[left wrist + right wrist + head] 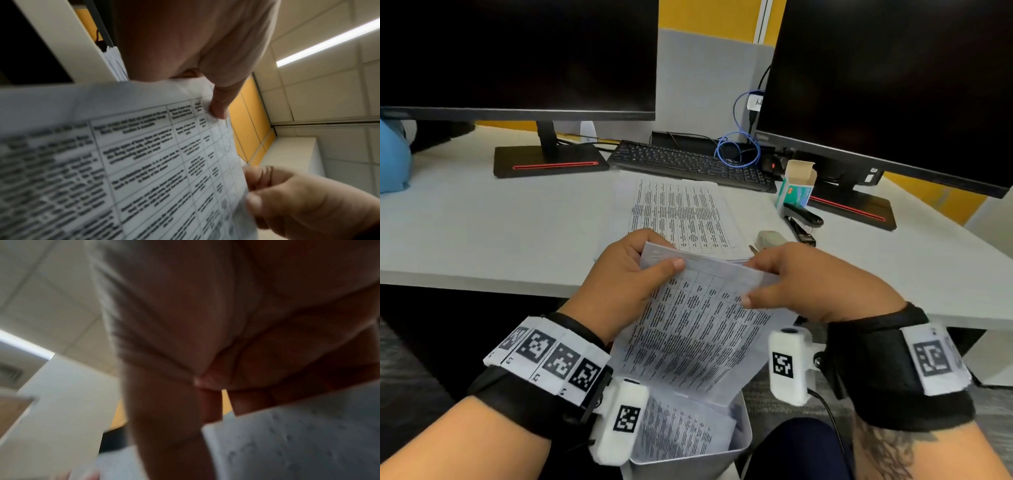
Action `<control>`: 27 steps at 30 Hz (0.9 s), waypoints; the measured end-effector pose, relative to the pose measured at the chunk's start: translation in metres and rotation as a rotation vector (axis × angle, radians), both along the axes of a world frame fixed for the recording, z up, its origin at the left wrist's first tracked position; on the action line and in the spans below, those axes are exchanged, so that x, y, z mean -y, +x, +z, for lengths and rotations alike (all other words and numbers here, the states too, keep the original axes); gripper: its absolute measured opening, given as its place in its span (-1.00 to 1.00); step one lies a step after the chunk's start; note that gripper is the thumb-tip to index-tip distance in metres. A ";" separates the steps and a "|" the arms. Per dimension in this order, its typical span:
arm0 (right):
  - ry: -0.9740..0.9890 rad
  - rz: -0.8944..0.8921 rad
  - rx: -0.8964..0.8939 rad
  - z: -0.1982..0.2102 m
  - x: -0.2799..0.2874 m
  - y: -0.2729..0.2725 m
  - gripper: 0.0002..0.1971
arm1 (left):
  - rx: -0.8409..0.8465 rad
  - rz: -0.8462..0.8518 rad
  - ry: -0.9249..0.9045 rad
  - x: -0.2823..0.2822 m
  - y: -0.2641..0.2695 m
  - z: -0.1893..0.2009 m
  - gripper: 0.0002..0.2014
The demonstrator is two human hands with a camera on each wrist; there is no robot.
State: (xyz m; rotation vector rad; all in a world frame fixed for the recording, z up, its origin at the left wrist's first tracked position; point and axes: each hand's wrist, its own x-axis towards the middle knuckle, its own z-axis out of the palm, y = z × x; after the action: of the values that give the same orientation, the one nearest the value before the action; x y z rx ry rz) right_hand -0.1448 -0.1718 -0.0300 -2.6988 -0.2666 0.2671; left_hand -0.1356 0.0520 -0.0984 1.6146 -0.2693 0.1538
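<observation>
Nearest us, our left hand [619, 274] pinches the stapled corner of the printed sheets [698, 335], our right hand [808, 284] pinches their top edge, both above the white bin [743, 431]; we advise parting them slowly, close to that corner.

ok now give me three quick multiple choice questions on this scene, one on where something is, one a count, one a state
1. Where does the black stapler lie? A at the desk's left end; B by the staple box; C on the floor.
2. How many monitors stand on the desk? A one; B two; C three.
3. The printed sheets nearest the camera are: A flat on the desk; B held in both hands; C crumpled up.
Answers: B, it lies just in front of the box; B, one at left, one at right; B, the left hand and right hand grip their top edge.
</observation>
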 end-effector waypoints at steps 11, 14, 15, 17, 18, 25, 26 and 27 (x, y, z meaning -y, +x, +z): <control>-0.314 0.033 -0.084 -0.040 -0.015 -0.001 -0.69 | -0.001 -0.074 0.830 -0.007 -0.002 -0.011 -0.94; -0.327 0.040 -0.096 -0.052 -0.017 -0.001 -0.65 | 0.030 -0.111 0.953 -0.005 -0.002 -0.018 -0.92; -0.328 0.039 -0.090 -0.054 -0.017 -0.001 -0.65 | 0.042 -0.114 0.972 -0.005 -0.002 -0.019 -0.90; -0.320 0.045 -0.070 -0.058 -0.016 0.001 -0.65 | 0.072 -0.104 0.991 -0.006 -0.001 -0.022 -0.87; -0.319 0.052 -0.060 -0.058 -0.016 0.003 -0.65 | 0.087 -0.100 0.999 -0.006 0.000 -0.023 -0.87; -0.303 0.065 -0.061 -0.068 -0.017 0.005 -0.66 | 0.206 -0.035 1.187 -0.002 -0.002 -0.028 -0.81; -0.301 0.063 -0.064 -0.069 -0.017 0.005 -0.66 | 0.212 -0.030 1.185 -0.001 -0.002 -0.028 -0.80; -0.302 0.061 -0.074 -0.069 -0.017 0.004 -0.66 | 0.212 -0.030 1.184 -0.001 -0.003 -0.029 -0.80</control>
State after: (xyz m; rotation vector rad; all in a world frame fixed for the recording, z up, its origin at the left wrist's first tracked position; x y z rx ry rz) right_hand -0.1404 -0.1544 -0.0989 -2.9728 -0.3081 0.4570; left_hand -0.1383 0.0531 -0.1276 2.7690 -0.6184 0.1483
